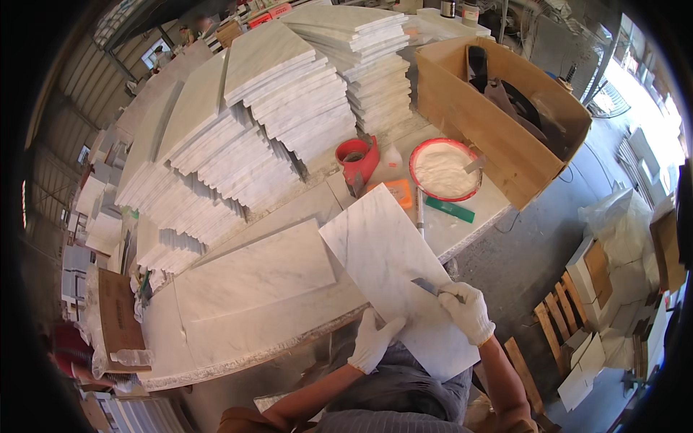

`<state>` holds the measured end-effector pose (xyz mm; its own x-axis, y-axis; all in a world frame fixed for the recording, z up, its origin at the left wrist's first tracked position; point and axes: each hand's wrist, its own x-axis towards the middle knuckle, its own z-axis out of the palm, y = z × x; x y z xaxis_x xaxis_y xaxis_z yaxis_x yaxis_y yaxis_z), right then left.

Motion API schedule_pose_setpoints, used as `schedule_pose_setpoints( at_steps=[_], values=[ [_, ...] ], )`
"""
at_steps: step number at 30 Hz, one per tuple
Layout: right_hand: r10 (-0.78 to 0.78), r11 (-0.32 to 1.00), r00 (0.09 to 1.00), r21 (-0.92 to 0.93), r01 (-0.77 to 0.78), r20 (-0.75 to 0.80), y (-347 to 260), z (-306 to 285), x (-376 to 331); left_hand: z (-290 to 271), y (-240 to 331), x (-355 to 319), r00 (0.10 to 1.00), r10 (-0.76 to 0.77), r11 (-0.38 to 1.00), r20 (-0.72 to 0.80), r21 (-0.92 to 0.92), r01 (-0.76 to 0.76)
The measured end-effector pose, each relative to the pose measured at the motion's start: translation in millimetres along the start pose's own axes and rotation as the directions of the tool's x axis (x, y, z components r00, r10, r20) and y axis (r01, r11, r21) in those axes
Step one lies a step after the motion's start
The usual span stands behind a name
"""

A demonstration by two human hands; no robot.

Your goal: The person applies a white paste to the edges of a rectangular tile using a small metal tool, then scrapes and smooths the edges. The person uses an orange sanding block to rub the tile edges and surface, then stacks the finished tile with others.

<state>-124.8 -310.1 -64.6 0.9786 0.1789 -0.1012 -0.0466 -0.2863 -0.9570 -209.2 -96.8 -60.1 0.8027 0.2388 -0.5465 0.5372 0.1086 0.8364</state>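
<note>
A pale, grey-veined marble slab [390, 249] lies slantwise in front of me, its near end over my lap and its far end on the worktable [162, 339]. My left hand [373, 342], in a white knit glove, grips the slab's left edge, with the thumb resting on its face. In my right hand [468, 312], also gloved, is a putty knife [424, 286], its metal blade against the slab's surface. The fingers are closed round the handle, which is mostly hidden. Another marble slab [260, 270] lies flat on the table to the left.
Tall stacks of marble slabs [289, 94] stand behind. Around the table's right end are a red-rimmed tub of white paste [442, 169], a red container [356, 159], an orange block [393, 193] and a green strip [449, 209]. A cardboard box [469, 108] stands beyond; a wooden pallet [556, 328] lies right.
</note>
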Motion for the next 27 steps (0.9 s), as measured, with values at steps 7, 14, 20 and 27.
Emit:
schedule_pose_setpoints(
  at_steps=[7, 14, 20, 27],
  values=[
    [0.171, 0.941, 0.973, 0.317, -0.115, -0.153, -28, -11, 10, 16, 40, 29, 0.912, 0.409, 0.906, -0.030, 0.138, -0.401],
    [0.363, 0.754, 0.930, 0.606, -0.255, -0.060, -52, 8, 6, 11, 140, 15, 0.926, 0.366, 0.839, 0.095, 0.398, -0.372],
    [0.297, 0.690, 0.955, 0.694, -0.205, -0.013, -71, 47, 14, -28, 151, 34, 0.917, 0.393, 0.853, 0.061, 0.347, -0.389],
    [0.117, 0.888, 0.991, 0.438, -0.136, 0.071, -115, 128, -21, -105, 185, 26, 0.935, 0.345, 0.935, 0.078, 0.055, -0.349]
  ],
)
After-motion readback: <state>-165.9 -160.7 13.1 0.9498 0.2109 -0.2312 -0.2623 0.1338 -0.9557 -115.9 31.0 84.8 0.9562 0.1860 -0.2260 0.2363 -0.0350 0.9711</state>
